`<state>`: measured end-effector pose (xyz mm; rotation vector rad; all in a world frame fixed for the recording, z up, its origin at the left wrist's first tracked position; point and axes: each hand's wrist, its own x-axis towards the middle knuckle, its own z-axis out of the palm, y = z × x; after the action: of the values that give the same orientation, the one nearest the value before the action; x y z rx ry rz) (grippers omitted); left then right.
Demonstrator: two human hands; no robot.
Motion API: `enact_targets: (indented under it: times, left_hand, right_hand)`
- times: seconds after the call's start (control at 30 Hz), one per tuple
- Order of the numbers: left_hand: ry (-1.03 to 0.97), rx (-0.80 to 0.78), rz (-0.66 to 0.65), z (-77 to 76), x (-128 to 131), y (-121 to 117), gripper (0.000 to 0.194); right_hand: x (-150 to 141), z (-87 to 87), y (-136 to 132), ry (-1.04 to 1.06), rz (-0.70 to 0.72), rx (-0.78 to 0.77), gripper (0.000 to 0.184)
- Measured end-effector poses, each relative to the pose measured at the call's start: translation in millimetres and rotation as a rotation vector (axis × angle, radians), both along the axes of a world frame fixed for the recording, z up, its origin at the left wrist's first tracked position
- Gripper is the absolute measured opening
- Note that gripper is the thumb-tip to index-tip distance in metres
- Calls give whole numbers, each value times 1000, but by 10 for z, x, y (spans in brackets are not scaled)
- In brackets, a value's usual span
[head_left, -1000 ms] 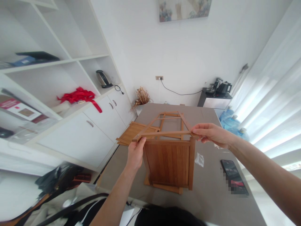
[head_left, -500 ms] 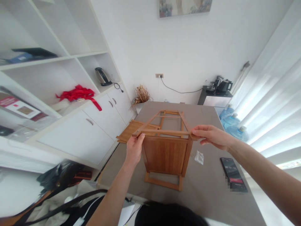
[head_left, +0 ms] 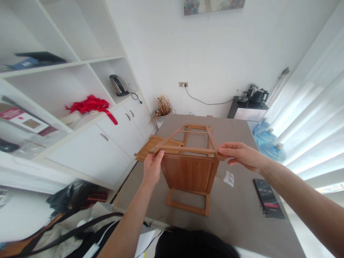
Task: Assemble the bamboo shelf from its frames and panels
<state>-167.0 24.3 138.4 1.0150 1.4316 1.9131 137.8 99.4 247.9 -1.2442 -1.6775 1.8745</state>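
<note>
A brown wooden assembly stands on the table [head_left: 242, 222] in front of me. Its near side is a panel [head_left: 188, 173] that leans a little, and a rectangular wooden frame [head_left: 188, 149] lies across the top. My left hand [head_left: 152, 167] pinches the near left corner of this top frame, thumb uppermost. At the near right corner, the fingers of my right hand [head_left: 238, 154] close on the frame's end. A lower wooden frame [head_left: 188, 208] rests on the table under the panel. How the top frame meets the panel is hard to make out.
Slatted wooden panels [head_left: 149, 147] lie behind to the left. On the right are a small plastic bag [head_left: 229, 178] and a phone [head_left: 268, 197]. Water bottles [head_left: 272, 150] stand beyond the right edge; a white cabinet [head_left: 88, 147] lines the left.
The assembly's top has shifted slightly left and its base slightly right in view, so the near panel looks more tilted. Both hands keep their hold. The camera view has shifted a little.
</note>
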Motion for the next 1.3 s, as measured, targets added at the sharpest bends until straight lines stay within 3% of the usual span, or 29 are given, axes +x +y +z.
enact_targets:
  times: [0.63, 1.3]
  left_hand:
    - [17, -20, 16, -128, 0, -87, 22]
    - [18, -20, -13, -89, 17, -80, 28]
  right_hand:
    - [-8, -47, -43, -29, 46, -7, 30]
    - [27, -70, -38, -21, 61, -19, 29]
